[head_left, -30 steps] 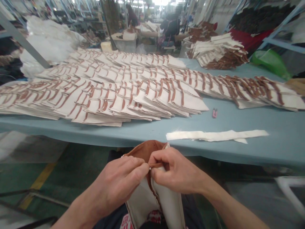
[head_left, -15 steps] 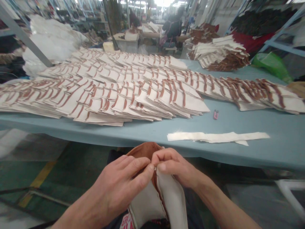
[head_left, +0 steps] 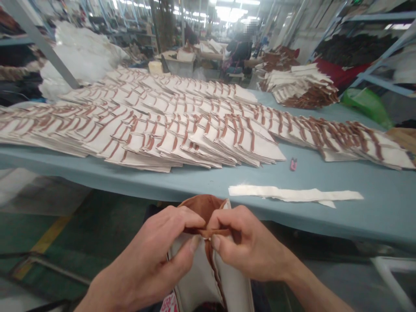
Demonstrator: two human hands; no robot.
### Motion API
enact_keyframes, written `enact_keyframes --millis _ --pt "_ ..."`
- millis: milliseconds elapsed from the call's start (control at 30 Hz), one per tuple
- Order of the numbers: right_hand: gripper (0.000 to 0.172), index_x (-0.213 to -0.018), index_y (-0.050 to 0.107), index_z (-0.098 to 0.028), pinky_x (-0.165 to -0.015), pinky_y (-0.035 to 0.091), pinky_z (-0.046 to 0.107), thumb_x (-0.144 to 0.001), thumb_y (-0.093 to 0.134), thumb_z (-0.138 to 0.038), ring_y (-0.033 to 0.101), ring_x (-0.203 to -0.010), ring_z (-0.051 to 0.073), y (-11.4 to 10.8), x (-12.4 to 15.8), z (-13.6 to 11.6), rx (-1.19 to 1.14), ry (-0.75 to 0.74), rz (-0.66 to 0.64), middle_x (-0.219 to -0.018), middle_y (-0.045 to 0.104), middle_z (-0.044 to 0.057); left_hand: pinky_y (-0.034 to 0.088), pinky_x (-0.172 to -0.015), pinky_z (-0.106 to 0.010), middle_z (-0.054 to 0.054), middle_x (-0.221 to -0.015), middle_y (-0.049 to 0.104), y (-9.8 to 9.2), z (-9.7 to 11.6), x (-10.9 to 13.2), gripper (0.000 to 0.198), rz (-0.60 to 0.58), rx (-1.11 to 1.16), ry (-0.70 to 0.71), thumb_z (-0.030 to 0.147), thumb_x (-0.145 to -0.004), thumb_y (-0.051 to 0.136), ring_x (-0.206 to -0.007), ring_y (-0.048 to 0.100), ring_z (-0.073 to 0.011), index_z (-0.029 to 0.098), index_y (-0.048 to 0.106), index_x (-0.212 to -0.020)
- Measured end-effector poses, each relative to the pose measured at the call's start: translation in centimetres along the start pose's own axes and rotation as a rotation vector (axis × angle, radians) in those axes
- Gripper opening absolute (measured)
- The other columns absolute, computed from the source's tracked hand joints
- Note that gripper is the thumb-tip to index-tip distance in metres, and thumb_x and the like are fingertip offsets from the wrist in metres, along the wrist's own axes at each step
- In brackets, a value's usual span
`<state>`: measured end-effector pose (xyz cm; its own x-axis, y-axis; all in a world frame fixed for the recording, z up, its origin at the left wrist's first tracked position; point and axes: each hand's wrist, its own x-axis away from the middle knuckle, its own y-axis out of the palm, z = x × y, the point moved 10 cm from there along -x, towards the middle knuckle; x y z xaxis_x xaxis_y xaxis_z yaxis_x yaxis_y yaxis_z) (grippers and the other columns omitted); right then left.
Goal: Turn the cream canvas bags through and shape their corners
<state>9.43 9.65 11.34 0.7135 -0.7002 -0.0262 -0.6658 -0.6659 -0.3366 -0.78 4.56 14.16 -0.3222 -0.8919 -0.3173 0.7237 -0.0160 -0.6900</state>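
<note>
A sewn boot upper [head_left: 191, 273], cream outside with brown suede inside, stands in my lap below the table's front edge. Its brown top opening faces me, and a brown-edged seam or slit runs down its middle. My left hand [head_left: 162, 247] pinches the rim between thumb and bent fingers, left of the seam. From the other side, my right hand [head_left: 243, 242] grips the same rim close to the seam, its thumb on the cream face. A fold of brown suede shows between the two thumbs. A small pale bit at the seam top is too small to name.
Overlapping rows of cream and brown pieces [head_left: 182, 134] cover much of the blue table [head_left: 195, 184]. Nearer me lie pink thread snips [head_left: 293, 164] and cream fabric strips [head_left: 292, 193]. Another pile [head_left: 299, 84] and a green bag [head_left: 367, 106] sit at the back right. A person [head_left: 238, 52] is beyond.
My left fingers have drawn back from the seam, and both thumbs now sit lower on the cream face. The brown rim is folded outward between my hands. The view has tilted slightly up.
</note>
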Motion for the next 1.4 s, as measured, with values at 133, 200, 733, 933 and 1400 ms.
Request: enact_keyframes --millis 133,200,733,933,1400 --pt "0.009 -0.063 0.051 -0.019 -0.047 0.024 0.019 -0.069 0.049 -0.011 0.032 -0.047 0.006 -0.3 0.3 -1.0 0.171 -0.113 0.056 -0.053 0.038 -0.009 0.046 -0.078 -0.026 0.000 -0.089 0.068 0.9 0.6 -0.9 0.025 -0.129 -0.039 0.022 0.016 -0.106 0.038 -0.082 0.062 -0.0162 0.022 0.060 -0.096" --pt "0.010 -0.064 0.050 -0.019 -0.048 0.024 0.019 -0.069 0.049 -0.011 0.033 -0.048 0.006 -0.6 0.4 -1.5 0.239 -0.166 0.088 -0.053 0.039 -0.009 0.043 -0.073 -0.028 0.000 -0.085 0.065 1.5 0.6 -1.3 0.030 -0.193 -0.067 0.016 0.019 -0.109 0.035 -0.078 0.059 -0.0170 0.021 0.059 -0.092" --pt "0.015 -0.074 0.065 -0.018 -0.062 0.035 0.028 -0.081 0.055 -0.011 0.060 -0.065 0.014 -2.1 1.4 -1.9 0.553 -0.168 0.081 -0.073 0.070 0.001 0.031 -0.060 -0.032 0.001 -0.075 0.061 4.6 -0.1 -2.8 0.028 -0.305 -0.140 -0.003 0.015 -0.102 0.040 -0.066 0.054 -0.0176 0.022 0.050 -0.078" --pt "0.018 -0.063 0.050 -0.019 -0.078 0.037 0.032 -0.077 0.056 -0.010 0.051 -0.070 0.016 -1.9 0.7 -4.8 0.621 -0.350 0.006 -0.063 0.057 -0.001 0.036 -0.063 -0.025 0.005 -0.072 0.057 3.4 0.4 -3.2 0.031 -0.222 0.065 0.041 0.020 -0.106 0.037 -0.065 0.052 -0.0124 0.021 0.048 -0.077" --pt "0.041 -0.062 0.031 -0.024 -0.048 0.023 0.026 -0.095 0.051 -0.036 0.026 -0.047 0.009 0.9 -0.1 -1.4 -0.132 -0.255 -0.081 -0.053 0.029 -0.007 0.029 -0.053 -0.023 0.006 -0.060 0.039 2.6 -2.1 -2.4 0.053 -0.081 0.555 -0.050 0.053 -0.105 0.051 -0.054 0.037 -0.0091 0.019 0.041 -0.065"
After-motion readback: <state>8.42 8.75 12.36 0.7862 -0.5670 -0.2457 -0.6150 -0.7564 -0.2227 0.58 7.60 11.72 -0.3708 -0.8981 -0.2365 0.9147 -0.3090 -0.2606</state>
